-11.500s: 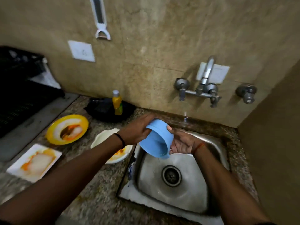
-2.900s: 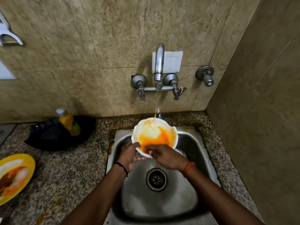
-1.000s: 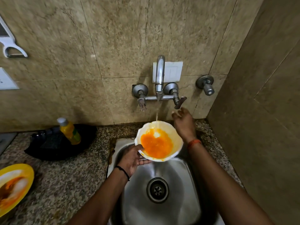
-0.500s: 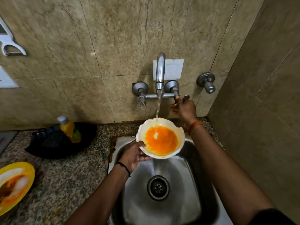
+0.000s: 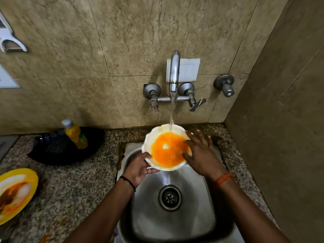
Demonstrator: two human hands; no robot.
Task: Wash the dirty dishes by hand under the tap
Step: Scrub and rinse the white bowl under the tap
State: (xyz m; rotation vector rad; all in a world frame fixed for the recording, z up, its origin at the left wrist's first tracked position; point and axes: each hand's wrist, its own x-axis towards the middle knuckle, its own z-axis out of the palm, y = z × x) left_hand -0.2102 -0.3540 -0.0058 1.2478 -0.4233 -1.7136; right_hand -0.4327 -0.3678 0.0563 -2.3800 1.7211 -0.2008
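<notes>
1. Head view, count: one white bowl (image 5: pixel 164 137), one yellow plate (image 5: pixel 26 174) at the left edge of the worktop (image 5: pixel 73 186), one yellow bottle (image 5: pixel 76 135) standing in one black tray (image 5: pixel 52 153), one tap (image 5: pixel 174 72) on the wall, one sink (image 5: pixel 175 216) with one drain (image 5: pixel 170 197), and two hands.
2. The bowl is sitting above the back of the sink, right under the tap. It is white with a scalloped rim, and orange residue is covering its inside. A stream of water is falling into the middle, leaving a pale spot there.
3. The left hand (image 5: pixel 138 170) is gripping the bowl's near-left rim, thumb on the edge and fingers curled beneath. The right hand (image 5: pixel 201 155) is lying on the right rim with fingers spread, the thumb reaching into the orange.
4. Half a second ago the right hand was up at the tap's right handle; now it is down on the bowl, and the stream is running thicker. The left hand is still holding the bowl at the same spot.
</notes>
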